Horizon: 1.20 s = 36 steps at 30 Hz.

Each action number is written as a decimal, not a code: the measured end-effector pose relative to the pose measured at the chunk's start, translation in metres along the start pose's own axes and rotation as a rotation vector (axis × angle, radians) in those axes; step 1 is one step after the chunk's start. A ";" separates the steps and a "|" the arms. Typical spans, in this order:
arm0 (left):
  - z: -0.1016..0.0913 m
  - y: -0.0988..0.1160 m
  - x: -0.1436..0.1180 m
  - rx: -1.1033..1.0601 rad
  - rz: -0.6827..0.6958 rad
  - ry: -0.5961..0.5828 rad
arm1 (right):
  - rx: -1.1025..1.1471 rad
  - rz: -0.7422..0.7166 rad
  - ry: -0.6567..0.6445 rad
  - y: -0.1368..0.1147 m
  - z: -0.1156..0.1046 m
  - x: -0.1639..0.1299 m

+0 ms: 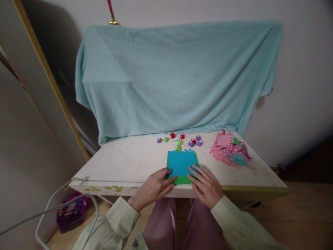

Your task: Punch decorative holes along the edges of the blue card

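Note:
A blue sheet of paper [179,163] with punched holes along its far and right edges lies over a green sheet [182,180] at the table's front edge. My left hand [156,185] rests at the sheets' left side, fingers stretched and fingertips touching the paper. On the right side, my right hand [205,184] lies with fingers spread over the blue and green paper. Just beyond the sheets stand several small craft punches, among them a green punch [178,148], a red punch [172,135] and a purple punch [199,142]. Tiny blue paper bits are scattered around them.
A heap of pink paper strips [226,156] with a pink square card [224,140] on top sits at the white table's [125,163] right. A light blue blanket [177,80] hangs behind. A grey cable [41,215] loops at the left, near a purple package [71,213] below.

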<state>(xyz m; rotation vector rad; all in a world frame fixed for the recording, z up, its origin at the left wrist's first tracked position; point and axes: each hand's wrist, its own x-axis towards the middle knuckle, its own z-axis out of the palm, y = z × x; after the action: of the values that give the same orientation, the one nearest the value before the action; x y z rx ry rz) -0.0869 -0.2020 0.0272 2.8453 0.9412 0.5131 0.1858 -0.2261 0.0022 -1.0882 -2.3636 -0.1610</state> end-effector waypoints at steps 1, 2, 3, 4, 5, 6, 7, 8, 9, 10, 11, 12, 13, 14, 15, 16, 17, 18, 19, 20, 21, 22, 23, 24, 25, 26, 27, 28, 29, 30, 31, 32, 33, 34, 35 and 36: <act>0.000 0.000 0.000 -0.006 -0.001 0.002 | -0.011 0.006 0.004 0.006 -0.002 -0.005; 0.001 -0.001 0.000 -0.010 -0.002 0.005 | -0.021 0.016 0.010 0.011 -0.004 -0.010; 0.001 -0.001 0.000 -0.014 -0.003 0.010 | -0.031 0.031 0.015 0.016 -0.005 -0.015; 0.002 -0.002 0.000 -0.017 -0.002 0.015 | -0.040 0.049 0.017 0.021 -0.007 -0.020; 0.002 -0.002 0.000 -0.020 0.001 0.021 | -0.050 0.068 0.015 0.024 -0.008 -0.025; 0.003 -0.003 0.000 -0.023 0.005 0.025 | -0.059 0.088 0.006 0.027 -0.008 -0.029; 0.003 -0.003 0.001 -0.026 0.009 0.028 | -0.067 0.107 -0.006 0.030 -0.008 -0.034; 0.004 -0.004 0.001 -0.029 0.011 0.029 | -0.071 0.125 -0.018 0.031 -0.007 -0.037; 0.004 -0.004 0.001 -0.032 0.010 0.029 | -0.074 0.144 -0.022 0.032 -0.006 -0.041; 0.004 -0.005 0.001 -0.033 0.008 0.026 | -0.074 0.167 -0.013 0.031 -0.005 -0.043; 0.004 -0.005 0.001 -0.032 0.007 0.023 | -0.075 0.194 0.010 0.031 -0.004 -0.045; 0.004 -0.005 0.002 -0.031 0.006 0.019 | -0.076 0.222 0.041 0.029 -0.004 -0.046; 0.003 -0.004 0.002 -0.029 0.006 0.014 | -0.078 0.243 0.071 0.027 -0.005 -0.046; 0.003 -0.003 0.003 -0.026 0.008 0.006 | -0.080 0.250 0.090 0.024 -0.005 -0.046; 0.003 -0.002 0.005 -0.021 0.010 -0.002 | -0.083 0.238 0.091 0.021 -0.006 -0.044; 0.003 0.000 0.007 -0.014 0.009 -0.011 | -0.085 0.209 0.074 0.017 -0.007 -0.040; 0.003 0.002 0.009 -0.006 0.007 -0.017 | -0.088 0.167 0.046 0.013 -0.008 -0.037; 0.003 0.004 0.012 0.003 0.005 -0.021 | -0.090 0.122 0.014 0.009 -0.007 -0.032; 0.003 0.006 0.014 0.011 0.004 -0.025 | -0.093 0.084 -0.013 0.004 -0.006 -0.027; 0.003 0.008 0.016 0.017 0.002 -0.028 | -0.093 0.057 -0.033 0.000 -0.004 -0.023; 0.003 0.009 0.017 0.017 -0.002 -0.031 | -0.090 0.042 -0.045 -0.003 -0.002 -0.018; 0.003 0.010 0.017 0.013 -0.007 -0.035 | -0.083 0.037 -0.052 -0.006 0.001 -0.015; 0.003 0.010 0.016 0.001 -0.013 -0.040 | -0.074 0.041 -0.054 -0.008 0.004 -0.012; 0.003 0.009 0.014 -0.018 -0.019 -0.041 | -0.065 0.051 -0.051 -0.009 0.007 -0.010; 0.003 0.008 0.011 -0.046 -0.024 -0.038 | -0.055 0.062 -0.044 -0.009 0.010 -0.009; 0.003 0.006 0.008 -0.088 -0.032 -0.027 | -0.045 0.070 -0.032 -0.009 0.012 -0.009; 0.003 0.004 0.006 -0.143 -0.047 -0.009 | -0.037 0.074 -0.019 -0.008 0.014 -0.009; 0.004 0.001 0.005 -0.208 -0.074 0.018 | -0.030 0.072 -0.006 -0.007 0.015 -0.009; 0.005 -0.002 0.006 -0.278 -0.115 0.053 | -0.024 0.068 0.005 -0.006 0.016 -0.010; 0.007 -0.006 0.009 -0.344 -0.165 0.088 | -0.021 0.064 0.014 -0.005 0.017 -0.011; 0.009 -0.009 0.013 -0.394 -0.216 0.119 | -0.020 0.060 0.020 -0.004 0.018 -0.011; 0.011 -0.013 0.019 -0.424 -0.254 0.141 | -0.021 0.058 0.022 -0.003 0.019 -0.012; 0.014 -0.017 0.026 -0.432 -0.272 0.135 | -0.024 0.057 0.022 -0.002 0.020 -0.013; 0.017 -0.020 0.032 -0.426 -0.270 0.103 | -0.030 0.057 0.018 -0.002 0.021 -0.013; 0.019 -0.024 0.039 -0.414 -0.275 0.084 | -0.037 0.056 0.012 -0.001 0.022 -0.014; 0.022 -0.026 0.044 -0.400 -0.273 0.063 | -0.045 0.054 0.005 -0.001 0.022 -0.014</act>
<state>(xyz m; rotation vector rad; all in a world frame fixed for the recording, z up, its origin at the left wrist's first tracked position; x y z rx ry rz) -0.0615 -0.1546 0.0140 2.3168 1.0759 0.6741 0.1836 -0.2293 -0.0240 -1.1698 -2.3340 -0.1976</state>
